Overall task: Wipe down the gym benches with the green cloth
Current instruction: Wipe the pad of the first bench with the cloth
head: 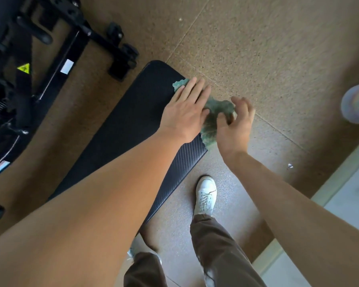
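A black padded gym bench runs diagonally from lower left to upper centre. The green cloth lies over the bench's right edge near its far end, partly hanging off the side. My left hand rests flat on the cloth with fingers stretched out, pressing it onto the pad. My right hand sits beside the bench edge, its fingers curled and pinching the hanging part of the cloth. Most of the cloth is hidden under both hands.
A black metal frame of another machine with a yellow warning sticker fills the upper left. My white shoe stands on the speckled brown floor right of the bench. Another person's pale shoe shows at the right edge. A pale tiled strip runs lower right.
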